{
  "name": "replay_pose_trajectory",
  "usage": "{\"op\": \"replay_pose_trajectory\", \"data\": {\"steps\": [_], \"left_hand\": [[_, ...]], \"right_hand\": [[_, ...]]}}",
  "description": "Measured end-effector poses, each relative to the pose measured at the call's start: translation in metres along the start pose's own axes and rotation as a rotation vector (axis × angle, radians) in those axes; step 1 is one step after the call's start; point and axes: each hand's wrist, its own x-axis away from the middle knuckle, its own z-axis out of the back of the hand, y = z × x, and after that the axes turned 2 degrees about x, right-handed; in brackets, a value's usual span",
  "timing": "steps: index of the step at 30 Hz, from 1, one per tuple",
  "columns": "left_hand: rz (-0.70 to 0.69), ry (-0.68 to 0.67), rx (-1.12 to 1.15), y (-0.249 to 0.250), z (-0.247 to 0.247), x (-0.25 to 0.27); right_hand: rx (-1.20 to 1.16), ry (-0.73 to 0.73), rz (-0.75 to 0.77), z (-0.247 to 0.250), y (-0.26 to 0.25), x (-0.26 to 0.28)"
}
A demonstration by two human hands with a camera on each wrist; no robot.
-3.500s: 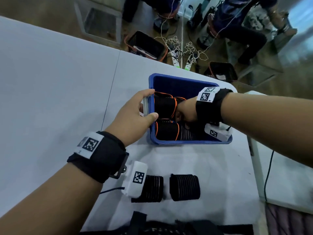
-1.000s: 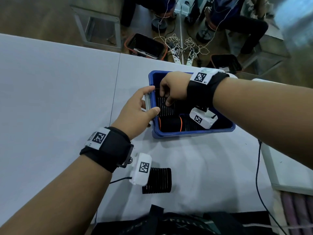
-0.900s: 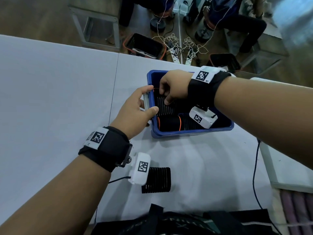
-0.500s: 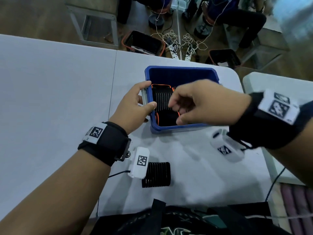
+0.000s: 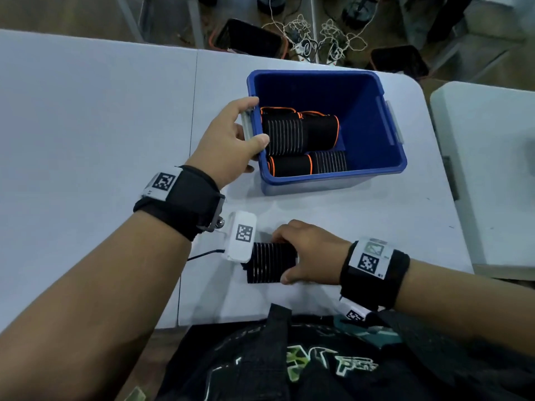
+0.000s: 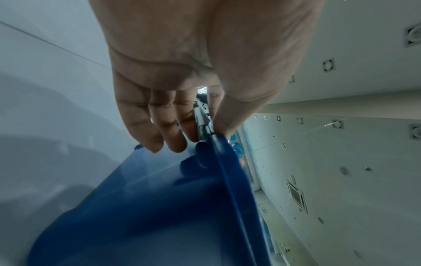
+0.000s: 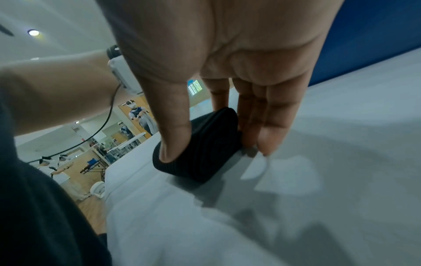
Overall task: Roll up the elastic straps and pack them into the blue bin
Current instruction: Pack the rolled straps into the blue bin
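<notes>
The blue bin (image 5: 373,131) stands on the white table (image 5: 101,134) and holds several rolled black straps (image 5: 301,131), some edged in orange. My left hand (image 5: 231,140) grips the bin's left rim (image 6: 218,149), thumb inside and fingers outside by the grey handle. Near the table's front edge lies one more rolled black strap (image 5: 269,266) with thin white stripes. My right hand (image 5: 307,253) pinches that roll (image 7: 200,144) between thumb and fingers while it rests on the table.
A second white table (image 5: 486,169) stands to the right across a narrow gap. Beyond the far edge, on the floor, are black crates (image 5: 249,39), cables and metal frames. A black garment (image 5: 304,360) lies at the near edge.
My right hand has left the bin and come down to the near edge, where it now grips the last loose roll. The left hand stays on the bin's rim.
</notes>
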Motion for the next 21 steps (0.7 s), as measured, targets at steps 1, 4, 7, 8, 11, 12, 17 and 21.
{"op": "replay_pose_trajectory", "data": {"steps": [1,4,7,8,11,12,17,21], "left_hand": [[-0.002,0.002,-0.008,0.001,0.001,0.001],[0.001,0.008,-0.014,0.001,0.0,0.001],[0.005,0.016,-0.009,0.002,0.001,0.001],[0.007,0.016,-0.008,0.002,0.001,0.001],[0.013,0.013,-0.012,0.003,0.001,0.002],[0.017,0.014,-0.009,0.003,0.001,0.003],[0.027,0.015,0.002,0.005,0.001,0.003],[0.043,0.024,0.015,0.006,-0.001,0.003]], "right_hand": [[-0.003,0.002,-0.002,-0.002,0.0,-0.001],[0.021,-0.013,-0.031,-0.003,0.001,-0.002],[0.01,-0.028,-0.053,-0.001,0.001,-0.001],[-0.009,-0.018,-0.053,0.0,0.002,0.0],[-0.1,0.025,-0.052,0.003,0.006,0.006],[-0.138,0.03,-0.053,0.005,0.007,0.009],[-0.216,0.068,0.023,0.037,0.006,0.04],[-0.263,0.171,0.116,0.089,-0.002,0.071]]}}
